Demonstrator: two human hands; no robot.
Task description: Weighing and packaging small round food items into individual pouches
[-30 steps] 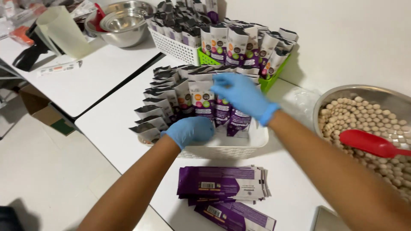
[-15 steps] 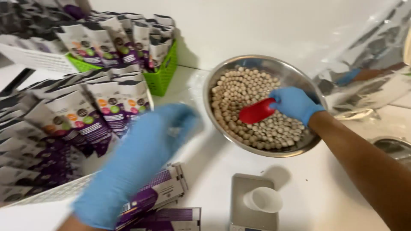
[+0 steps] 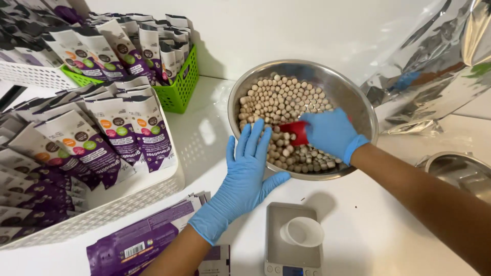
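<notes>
Scale (image 3: 293, 240) at six o'clock carries an empty white cup (image 3: 304, 231). Left hand (image 3: 246, 176), fingers spread, steadies the steel bowl (image 3: 358, 102); right hand (image 3: 330, 134) grips the red scoop (image 3: 294, 132) among beige balls (image 3: 279, 99) at twelve. Nothing weighed yet.

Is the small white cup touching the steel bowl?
Apart. The head view shows the white cup on the scale, with bare table between it and the steel bowl.

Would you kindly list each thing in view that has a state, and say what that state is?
Steel bowl: holds many beige balls.
Red scoop: in the balls, gripped by right hand.
Left hand: open, against the bowl's rim.
White cup: empty, upright on scale.
White basket: full of pouches.
Green basket: full of pouches.
</notes>
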